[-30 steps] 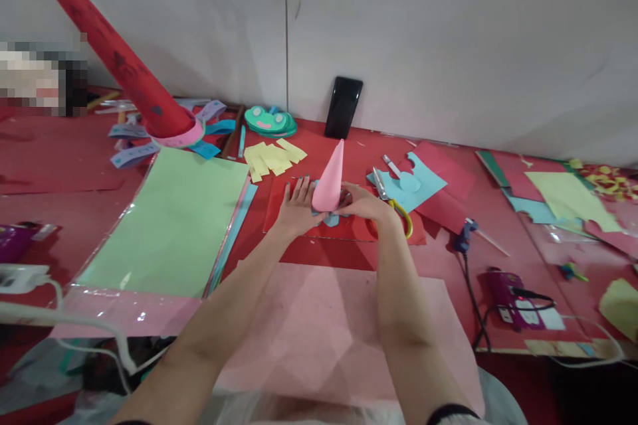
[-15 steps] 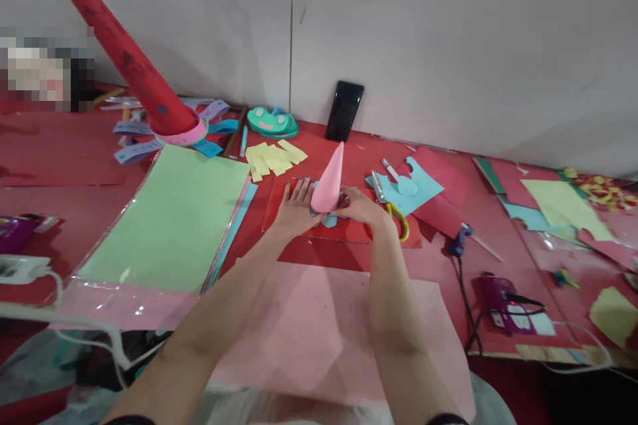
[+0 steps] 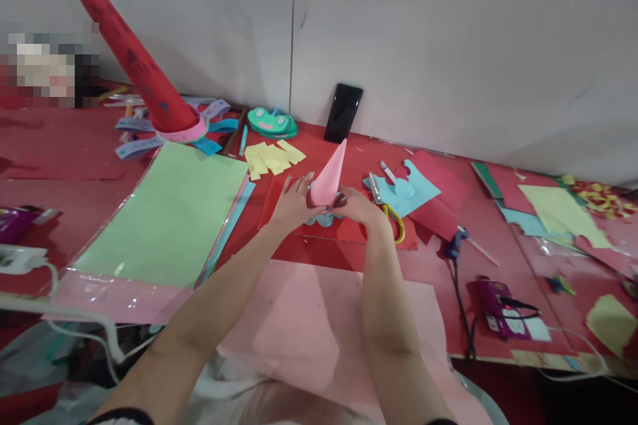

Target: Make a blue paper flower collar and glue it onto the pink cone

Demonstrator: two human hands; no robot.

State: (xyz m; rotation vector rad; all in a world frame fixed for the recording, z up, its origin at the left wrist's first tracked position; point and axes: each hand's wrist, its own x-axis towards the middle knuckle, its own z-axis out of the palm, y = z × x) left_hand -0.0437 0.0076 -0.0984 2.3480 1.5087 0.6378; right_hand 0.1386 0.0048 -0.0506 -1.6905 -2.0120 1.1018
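Note:
A pink paper cone (image 3: 329, 176) stands between my hands, its tip leaning a little to the right. Around its foot shows a light blue paper piece (image 3: 325, 220) with a scalloped edge. My left hand (image 3: 294, 204) grips the foot from the left, thumb at the front. From the right, my right hand (image 3: 359, 207) closes on the same foot, its fingertips partly hidden behind the cone. Under both lies a red paper sheet (image 3: 343, 234). Yellow-handled scissors (image 3: 397, 224) rest close beside my right wrist.
Behind stand a black phone (image 3: 343, 112), yellow paper strips (image 3: 272, 157) and green face cutouts (image 3: 272, 123). Left are green sheets (image 3: 169, 212) and a tall red cone (image 3: 134, 56). On the right lie blue paper (image 3: 419, 192), a glue gun (image 3: 454, 242) and a purple box (image 3: 498, 305) with cables.
The cone tilts slightly more to the right, and more of the blue scalloped piece shows below it. My hands stay at its foot. The view has shifted slightly.

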